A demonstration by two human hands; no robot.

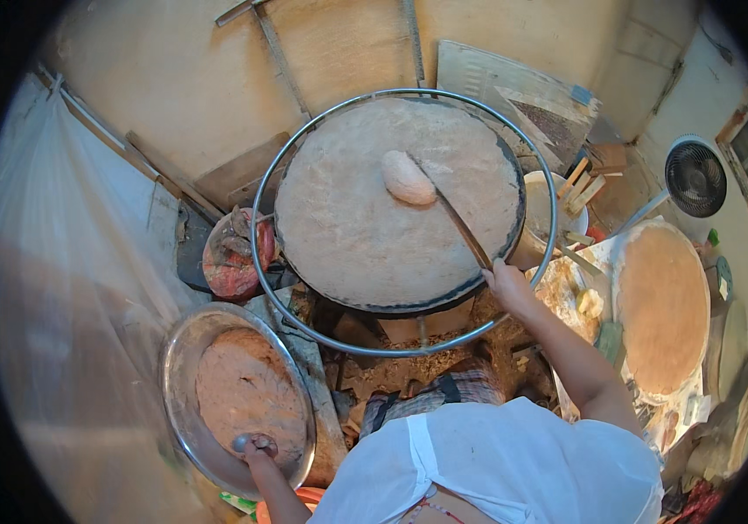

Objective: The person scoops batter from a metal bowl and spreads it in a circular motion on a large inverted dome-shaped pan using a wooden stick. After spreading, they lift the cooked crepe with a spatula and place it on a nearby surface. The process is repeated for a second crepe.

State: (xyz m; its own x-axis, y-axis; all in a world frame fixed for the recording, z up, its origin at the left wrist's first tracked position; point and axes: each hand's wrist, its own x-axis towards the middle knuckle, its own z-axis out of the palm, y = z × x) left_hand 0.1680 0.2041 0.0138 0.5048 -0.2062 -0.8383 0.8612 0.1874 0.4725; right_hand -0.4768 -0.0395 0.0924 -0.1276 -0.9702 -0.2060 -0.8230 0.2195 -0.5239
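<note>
My right hand [506,281] is closed around the near end of a long, thin, flat spatula [461,229]. It reaches across a large round griddle [339,210] coated with a pale layer of batter or dough. Against the spatula's far end, right of the griddle's middle, lies a smooth pinkish lump of dough [409,179]. At the lower left my left hand [260,444] is over a wide metal basin [183,419] of pinkish-brown dough [247,384]. Its fingers are closed on a small rounded shiny metal utensil [241,443], only partly visible.
A metal ring rail [339,348] encircles the griddle. To its right stand a pale bucket [538,210], pieces of wood and a round brown flatbread [664,306] on a table. A fan [695,178] is farther right. Plastic sheeting [59,288] hangs left; a red container [232,258] sits by the griddle.
</note>
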